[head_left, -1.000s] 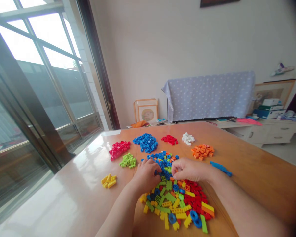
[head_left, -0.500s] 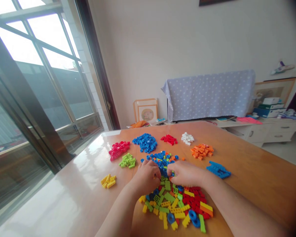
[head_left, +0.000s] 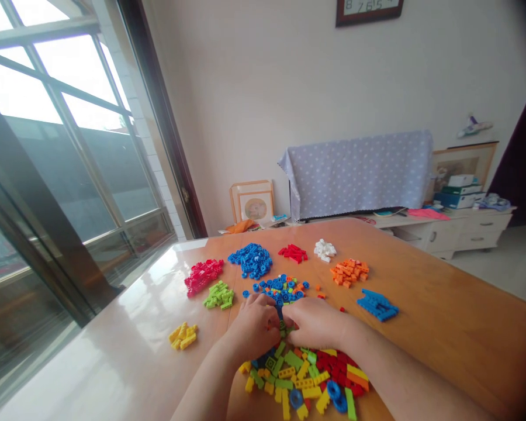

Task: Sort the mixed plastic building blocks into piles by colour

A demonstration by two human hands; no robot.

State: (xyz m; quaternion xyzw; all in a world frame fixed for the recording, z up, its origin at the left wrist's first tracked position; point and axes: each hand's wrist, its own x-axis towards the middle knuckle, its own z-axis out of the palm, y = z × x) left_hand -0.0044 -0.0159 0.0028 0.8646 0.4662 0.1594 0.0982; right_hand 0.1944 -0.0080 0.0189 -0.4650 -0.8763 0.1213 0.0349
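Note:
Both hands are down in a mixed pile of bricks (head_left: pixel 304 383). My left hand (head_left: pixel 258 324) is at its upper left side, fingers curled, their tips hidden among the bricks. Close beside it, my right hand (head_left: pixel 309 321) has bent fingers, with green pieces just under the fingertips. Whether either holds a piece cannot be made out. Small blue round pieces (head_left: pixel 283 287), mixed with orange and green ones, lie just beyond the hands. Yellow, green and red bricks spread below the wrists.
Sorted piles surround the hands: yellow (head_left: pixel 183 336), light green (head_left: pixel 219 296), pinkish red (head_left: pixel 204 276), blue (head_left: pixel 251 260), red (head_left: pixel 293 253), white (head_left: pixel 325 250) and orange (head_left: pixel 349 272). Blue flat pieces (head_left: pixel 377 304) lie at the right on the table (head_left: pixel 442 327).
The view has shifted, so the wall clock shows more. My hands are closer together and lower against the pile, and a small red piece now shows beyond my right wrist.

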